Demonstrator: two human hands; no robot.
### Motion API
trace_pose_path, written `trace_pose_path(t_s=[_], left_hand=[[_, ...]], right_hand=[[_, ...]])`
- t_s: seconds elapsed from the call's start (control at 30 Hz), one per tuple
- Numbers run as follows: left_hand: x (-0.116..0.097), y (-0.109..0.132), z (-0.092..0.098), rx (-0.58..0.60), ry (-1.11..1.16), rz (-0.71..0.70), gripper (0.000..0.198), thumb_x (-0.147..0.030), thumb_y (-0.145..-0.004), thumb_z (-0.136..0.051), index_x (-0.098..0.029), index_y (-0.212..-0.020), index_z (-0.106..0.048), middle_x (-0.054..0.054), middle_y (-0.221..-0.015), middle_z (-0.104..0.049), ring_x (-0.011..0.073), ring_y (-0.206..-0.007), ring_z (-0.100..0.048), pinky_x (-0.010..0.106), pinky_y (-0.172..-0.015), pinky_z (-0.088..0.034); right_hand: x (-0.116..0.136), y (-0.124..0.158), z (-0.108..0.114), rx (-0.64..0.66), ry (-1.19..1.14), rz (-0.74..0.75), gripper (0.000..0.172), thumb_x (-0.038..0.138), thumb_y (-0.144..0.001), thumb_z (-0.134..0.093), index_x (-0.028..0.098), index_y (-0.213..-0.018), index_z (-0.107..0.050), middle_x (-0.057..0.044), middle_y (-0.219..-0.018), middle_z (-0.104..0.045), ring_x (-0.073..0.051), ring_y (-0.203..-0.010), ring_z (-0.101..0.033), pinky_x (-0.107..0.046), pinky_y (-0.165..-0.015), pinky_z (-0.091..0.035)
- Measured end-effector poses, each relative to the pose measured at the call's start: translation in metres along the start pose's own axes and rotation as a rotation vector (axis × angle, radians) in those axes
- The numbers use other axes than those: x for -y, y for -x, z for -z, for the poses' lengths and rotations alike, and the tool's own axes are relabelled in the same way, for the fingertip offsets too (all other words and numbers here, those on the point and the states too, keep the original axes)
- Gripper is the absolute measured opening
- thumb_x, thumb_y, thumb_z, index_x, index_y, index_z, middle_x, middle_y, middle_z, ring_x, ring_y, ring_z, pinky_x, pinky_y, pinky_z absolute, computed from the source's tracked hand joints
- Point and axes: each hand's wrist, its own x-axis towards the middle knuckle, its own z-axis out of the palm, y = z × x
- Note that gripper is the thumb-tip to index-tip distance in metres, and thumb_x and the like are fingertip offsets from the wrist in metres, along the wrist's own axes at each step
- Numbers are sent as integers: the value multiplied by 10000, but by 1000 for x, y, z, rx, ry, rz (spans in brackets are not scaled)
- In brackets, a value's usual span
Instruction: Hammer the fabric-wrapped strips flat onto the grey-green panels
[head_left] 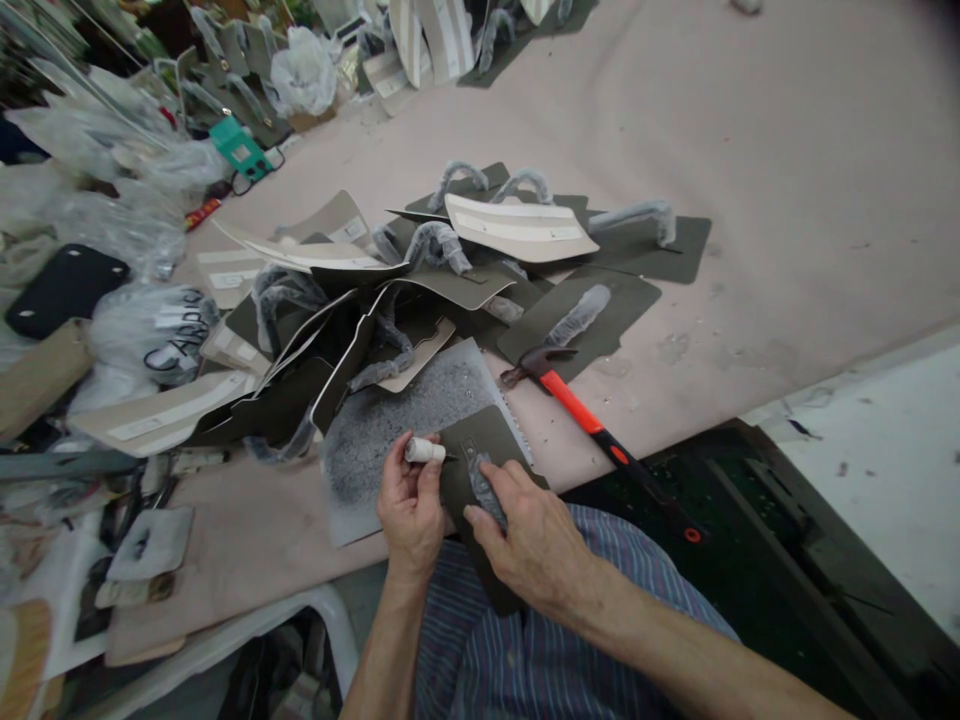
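Between the fingers of my left hand (411, 510) is a small white bottle (424, 451) with a thin dark tip, its tip close to a dark olive panel (480, 545). My right hand (529, 530) grips the plastic-wrapped handle (487, 490) fixed on that panel. The panel's far part lies over a grey speckled slab (382, 430), and its near end reaches over my lap. A hammer (577, 405) with a red and black grip lies to the right, head towards the panels and handle end past the table edge.
A heap of similar panels with wrapped handles (435, 245) covers the table beyond the slab. More panels (431, 45) lie at the back. Plastic bags (142, 330), a teal device (240, 147) and a white-rimmed bin (330, 610) are on the left.
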Motion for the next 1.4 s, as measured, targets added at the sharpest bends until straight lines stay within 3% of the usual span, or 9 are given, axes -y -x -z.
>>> trace_pose_path(t_s=[0.23,0.33,0.43,0.57,0.67,0.87,1.13,1.4], left_hand=[[1,-4,-4,-105,203,116,428,-311,-789,-776,-178,-1108,-524,87,-999,-735,211,-923,-733,331,-817,-601],[-2,-8,-3,-160,387,201,435,-313,-749,-808,-196,-1063,-530,46,-953,-729,205,-875,-740,302,-737,-610],[-6,-12,4,-137,621,350,350,-272,-737,-817,-175,-984,-590,46,-934,-734,194,-870,-740,269,-739,-615],[-13,-13,14,-161,865,537,131,-116,-839,-683,-141,-965,-659,66,-974,-742,156,-917,-730,215,-808,-612],[-16,-12,18,-174,958,615,152,-59,-915,-551,-136,-960,-673,65,-1021,-736,134,-989,-714,193,-867,-597],[-18,-8,18,-164,1011,650,206,-66,-950,-491,-147,-993,-675,72,-1033,-733,153,-1051,-701,212,-872,-605],[-34,-7,6,-302,1064,724,307,-36,-980,-385,-120,-881,-663,70,-946,-732,125,-931,-724,184,-810,-614],[-29,-5,6,-252,1071,694,217,-63,-962,-466,-128,-908,-666,72,-955,-739,138,-945,-725,194,-813,-616]], right_hand=[[0,1,-1,-12,15,2,462,353,-939,-483,119,-1334,-528,-127,-1127,-585,-258,-913,-628,-381,-810,-501],[0,1,-1,-15,23,9,450,349,-939,-477,120,-1322,-535,-131,-1129,-587,-255,-912,-629,-373,-794,-498],[-1,1,-1,-19,25,18,455,349,-938,-469,117,-1324,-533,-128,-1112,-591,-253,-907,-629,-371,-789,-495],[-1,1,-2,-34,28,31,455,342,-944,-452,105,-1322,-535,-130,-1103,-592,-255,-906,-632,-376,-783,-495],[-1,1,-3,-48,39,36,449,344,-942,-457,112,-1317,-543,-134,-1104,-597,-251,-905,-635,-361,-768,-491],[-4,0,-7,-62,46,44,460,355,-942,-467,119,-1332,-533,-137,-1112,-601,-246,-904,-636,-354,-761,-493],[-2,0,-5,-49,58,35,439,345,-945,-471,114,-1311,-539,-124,-1086,-600,-258,-906,-638,-366,-764,-494],[-2,1,-6,-50,72,37,446,346,-950,-465,108,-1320,-534,-128,-1098,-604,-267,-908,-645,-381,-769,-498]])
